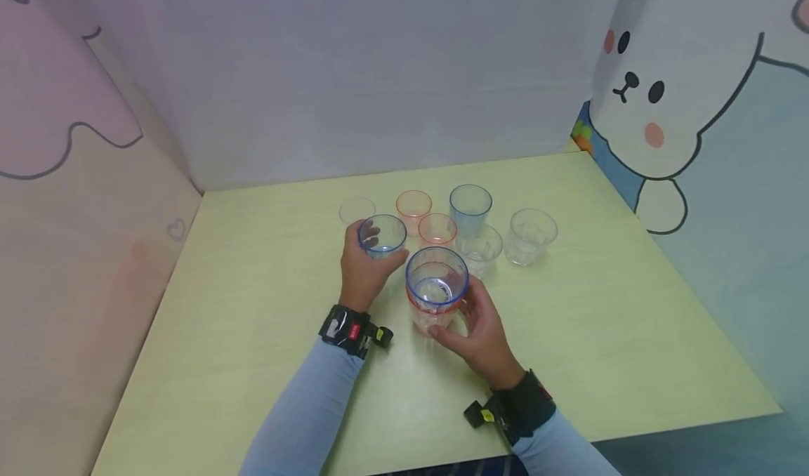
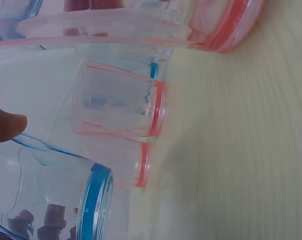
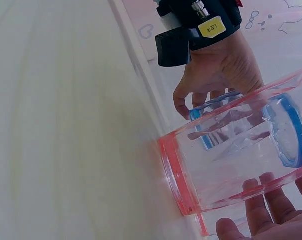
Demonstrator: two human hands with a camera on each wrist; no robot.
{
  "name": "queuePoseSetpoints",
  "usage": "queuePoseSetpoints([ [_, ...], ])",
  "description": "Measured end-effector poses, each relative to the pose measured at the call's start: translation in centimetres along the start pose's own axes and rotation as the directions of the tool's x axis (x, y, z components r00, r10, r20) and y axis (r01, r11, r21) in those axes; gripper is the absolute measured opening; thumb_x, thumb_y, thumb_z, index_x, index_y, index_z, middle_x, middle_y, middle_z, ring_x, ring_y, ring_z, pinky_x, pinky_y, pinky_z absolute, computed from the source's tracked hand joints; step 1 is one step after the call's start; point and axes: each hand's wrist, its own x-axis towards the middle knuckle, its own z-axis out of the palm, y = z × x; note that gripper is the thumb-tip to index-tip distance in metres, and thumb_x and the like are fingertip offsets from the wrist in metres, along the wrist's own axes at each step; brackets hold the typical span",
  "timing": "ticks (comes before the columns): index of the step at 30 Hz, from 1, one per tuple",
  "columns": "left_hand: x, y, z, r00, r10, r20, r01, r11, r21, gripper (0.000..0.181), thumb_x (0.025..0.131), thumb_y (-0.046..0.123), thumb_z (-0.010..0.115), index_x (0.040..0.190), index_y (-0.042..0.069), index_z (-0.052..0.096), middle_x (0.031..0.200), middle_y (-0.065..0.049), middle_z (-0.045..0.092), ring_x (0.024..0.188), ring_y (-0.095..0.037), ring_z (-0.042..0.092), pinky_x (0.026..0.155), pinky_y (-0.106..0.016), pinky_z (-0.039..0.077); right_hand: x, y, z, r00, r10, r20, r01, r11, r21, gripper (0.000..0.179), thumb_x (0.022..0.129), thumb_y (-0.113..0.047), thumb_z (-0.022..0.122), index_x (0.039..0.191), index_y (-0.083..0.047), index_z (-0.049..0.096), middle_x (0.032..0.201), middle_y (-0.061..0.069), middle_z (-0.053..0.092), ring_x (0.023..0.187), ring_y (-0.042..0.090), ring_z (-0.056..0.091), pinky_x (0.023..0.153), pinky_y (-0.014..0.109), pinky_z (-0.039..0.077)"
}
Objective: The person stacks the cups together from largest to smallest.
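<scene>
My left hand (image 1: 363,274) grips a clear blue-rimmed glass (image 1: 383,246) around its side, with the thumb on the near right. In the left wrist view this glass's thick blue base (image 2: 94,202) is visible. My right hand (image 1: 485,334) holds a red-tinted glass (image 1: 425,319) with a second blue-rimmed glass (image 1: 436,260) nested in its top. The blue base (image 3: 291,132) of the inner glass shows through the red-based glass's wall in the right wrist view. The two hands are close together but apart.
Behind the hands stand two orange-rimmed glasses (image 1: 413,201) (image 1: 437,229), a blue-tinted glass (image 1: 470,206) and several colourless glasses (image 1: 532,236). They stand on a pale yellow table (image 1: 265,279) with a white backdrop (image 1: 379,76) at its far edge and printed side panels.
</scene>
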Motion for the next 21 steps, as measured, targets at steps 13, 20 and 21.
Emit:
queuePoseSetpoints([
  [13, -0.8, 2.9, -1.5, 0.993, 0.116, -0.008, -0.116, 0.988, -0.097, 0.08, 0.076, 0.025, 0.092, 0.143, 0.013, 0.049, 0.135, -0.005, 0.062, 0.123, -0.028, 0.057, 0.102, -0.05, 0.051, 0.1, -0.1, -0.1, 1.0, 0.003, -0.012, -0.003, 1.0, -0.009, 0.086, 0.084, -0.008, 0.085, 0.154, -0.023, 0.037, 0.154, 0.003, 0.048, 0.144, 0.019, 0.045, 0.122, 0.055, 0.032],
  [20, -1.7, 5.2, -2.3, 0.981, 0.196, 0.006, -0.192, 0.967, -0.169, 0.077, 0.077, 0.023, 0.091, 0.143, 0.018, 0.051, 0.133, -0.005, 0.063, 0.12, -0.024, 0.057, 0.097, -0.052, 0.053, 0.0, -0.4, 0.0, 1.0, -0.013, -0.006, 0.013, 1.0, 0.004, 0.084, 0.084, -0.006, 0.084, 0.153, -0.02, 0.038, 0.152, 0.003, 0.049, 0.143, 0.022, 0.045, 0.123, 0.058, 0.03],
  [21, -1.8, 5.6, -2.4, 0.979, 0.204, 0.011, -0.199, 0.964, -0.177, 0.077, 0.077, 0.023, 0.091, 0.143, 0.019, 0.051, 0.133, -0.004, 0.063, 0.12, -0.024, 0.057, 0.097, -0.052, 0.053, 0.0, -0.4, 0.0, 1.0, -0.013, -0.006, 0.013, 1.0, 0.006, 0.084, 0.084, -0.006, 0.084, 0.153, -0.02, 0.039, 0.152, 0.003, 0.05, 0.143, 0.022, 0.045, 0.123, 0.058, 0.03],
])
